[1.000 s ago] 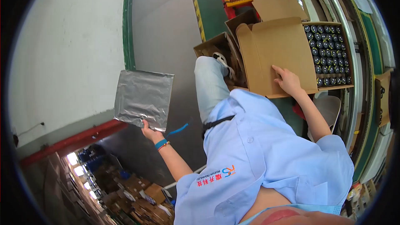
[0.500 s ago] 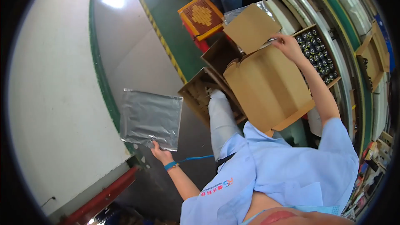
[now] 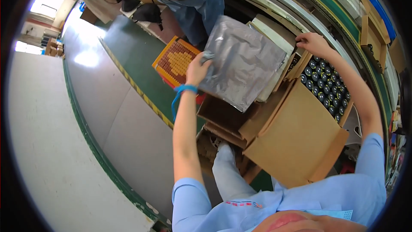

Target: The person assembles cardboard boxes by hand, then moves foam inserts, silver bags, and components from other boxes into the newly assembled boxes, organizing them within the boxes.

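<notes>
My left hand (image 3: 198,69), with a blue band at its wrist, grips the near left edge of a flat silver-grey plastic bag (image 3: 244,62). The bag spreads over a pale stack beside the conveyor, and it hides part of what lies below. To its right, my right hand (image 3: 312,44) has its fingers curled together above the far end of a carton; whatever they hold, if anything, is hidden. Just under that hand, a carton holds rows of dark round-topped cylinders (image 3: 324,87). A brown cardboard flap (image 3: 296,133) lies broad and flat before me.
An open cardboard box (image 3: 225,114) stands left of the flap, by my leg. Beyond it is an orange-framed bead seat (image 3: 176,61). A person in jeans (image 3: 193,13) is at the far side. The conveyor (image 3: 339,25) runs along the right, with another open carton (image 3: 372,45).
My left hand has carried the silver bag from the lower left up and across to the stack. The right hand has moved slightly right, and the view has shifted.
</notes>
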Tool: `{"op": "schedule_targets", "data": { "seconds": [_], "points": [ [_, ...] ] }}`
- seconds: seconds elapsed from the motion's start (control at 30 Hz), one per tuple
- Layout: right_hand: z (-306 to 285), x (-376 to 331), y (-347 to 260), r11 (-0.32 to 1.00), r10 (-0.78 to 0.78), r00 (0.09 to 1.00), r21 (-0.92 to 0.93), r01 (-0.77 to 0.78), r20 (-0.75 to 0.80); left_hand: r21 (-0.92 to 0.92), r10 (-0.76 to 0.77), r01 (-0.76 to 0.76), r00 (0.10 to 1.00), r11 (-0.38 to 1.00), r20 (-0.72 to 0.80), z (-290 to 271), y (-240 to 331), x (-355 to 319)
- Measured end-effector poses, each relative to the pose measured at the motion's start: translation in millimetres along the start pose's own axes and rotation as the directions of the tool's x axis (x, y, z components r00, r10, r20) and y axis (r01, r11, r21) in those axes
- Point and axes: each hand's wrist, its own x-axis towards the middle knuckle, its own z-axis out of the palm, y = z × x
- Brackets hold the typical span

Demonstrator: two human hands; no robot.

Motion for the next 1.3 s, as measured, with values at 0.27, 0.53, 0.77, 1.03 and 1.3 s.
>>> {"op": "schedule_targets", "data": {
  "seconds": [0.27, 0.53, 0.77, 1.03, 1.3],
  "points": [
    [38, 6, 9, 0.994, -0.018, 0.997, 0.107, 0.026, -0.075, 0.553, -0.054, -0.044, 0.986, 0.832, 0.160, 149, -73, 77],
    [10, -107, -28, 0.966, -0.116, 0.990, 0.221, 0.131, -0.081, 0.510, -0.321, 0.124, 0.891, 0.851, 0.320, 133, -108, 106],
    [14, -127, -5, 0.941, -0.041, 0.996, 0.331, 0.067, -0.085, -0.130, -0.322, 0.476, 0.746, 0.870, 0.583, 118, -119, 56],
    [23, -182, 16, 0.882, -0.076, 0.955, 0.428, 0.198, -0.286, -0.629, -0.579, 0.554, 0.791, 0.545, 0.195, 19, -111, -125],
    [65, -271, 20, 0.928, -0.191, 0.970, 0.348, 0.130, 0.148, -0.880, -0.750, 0.146, 0.597, 0.451, -0.285, -71, 48, -323]
  ]
}}
